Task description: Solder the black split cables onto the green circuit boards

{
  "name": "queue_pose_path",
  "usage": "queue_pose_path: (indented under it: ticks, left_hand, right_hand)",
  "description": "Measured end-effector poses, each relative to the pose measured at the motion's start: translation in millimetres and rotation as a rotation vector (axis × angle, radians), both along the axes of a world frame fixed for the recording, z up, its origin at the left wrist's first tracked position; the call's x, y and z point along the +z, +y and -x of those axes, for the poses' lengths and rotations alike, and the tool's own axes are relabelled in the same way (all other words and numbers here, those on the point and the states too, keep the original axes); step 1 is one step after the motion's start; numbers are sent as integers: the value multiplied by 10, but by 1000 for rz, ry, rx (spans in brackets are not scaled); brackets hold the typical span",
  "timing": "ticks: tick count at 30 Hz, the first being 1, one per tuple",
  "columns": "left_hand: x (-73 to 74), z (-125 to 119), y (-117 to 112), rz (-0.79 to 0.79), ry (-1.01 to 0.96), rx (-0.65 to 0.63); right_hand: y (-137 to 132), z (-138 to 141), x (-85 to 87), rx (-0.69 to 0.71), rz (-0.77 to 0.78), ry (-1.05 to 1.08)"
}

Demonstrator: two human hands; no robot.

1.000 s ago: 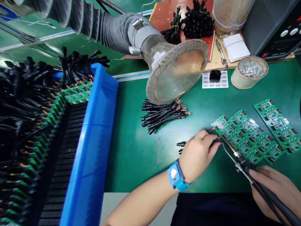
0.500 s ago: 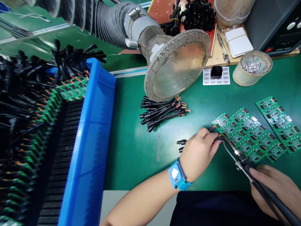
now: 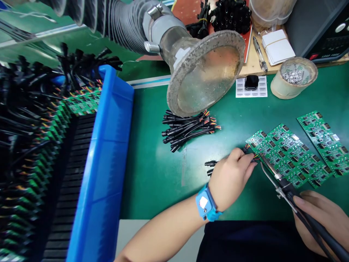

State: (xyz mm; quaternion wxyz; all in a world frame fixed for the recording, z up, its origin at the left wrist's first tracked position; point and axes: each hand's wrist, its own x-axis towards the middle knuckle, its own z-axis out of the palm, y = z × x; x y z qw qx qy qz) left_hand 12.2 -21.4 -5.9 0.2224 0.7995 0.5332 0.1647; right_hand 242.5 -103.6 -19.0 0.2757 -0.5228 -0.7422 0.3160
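Observation:
My left hand [image 3: 230,176], with a blue wrist strap [image 3: 205,203], is closed on a black cable with coloured wires [image 3: 249,156], holding its ends against the edge of a green circuit board [image 3: 268,151]. My right hand [image 3: 321,218] grips a black soldering iron [image 3: 289,191]; its tip [image 3: 263,158] touches the board where the wires meet it. Black plug ends [image 3: 211,167] stick out left of my left hand. Further green boards [image 3: 324,142] lie in a row to the right.
A fume extraction hood [image 3: 205,72] on a ribbed hose hangs over the green mat [image 3: 158,171]. A bundle of black cables [image 3: 188,129] lies below it. A blue bin [image 3: 106,156] with finished boards stands at left. Solder tub [image 3: 294,78], pen, labels at back.
The view has shifted slightly. Both hands stay at the board's edge, with the iron's tip nudged a little along the joint.

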Motion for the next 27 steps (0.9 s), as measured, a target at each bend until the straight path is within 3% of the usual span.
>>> queue_pose_path:
  ticks: [2,6,15,25,27]
  left_hand:
    - [1,2,-9,-30,28,-6]
    - [7,4,-22,-72,59,-12]
    - [9,-25,-31,-75,74,3]
    - [22,-56,-35,-97,106,12]
    - [18,-58,-35,-106,105,14]
  right_hand:
    - [40,22,26,112,-48,-33]
    - [131,75,103,183,-235,-40]
    - [221,165,155,156,-377,-98]
    - [164,106,126,235,-263,-57]
    - [145,93,114,187,-266,-33]
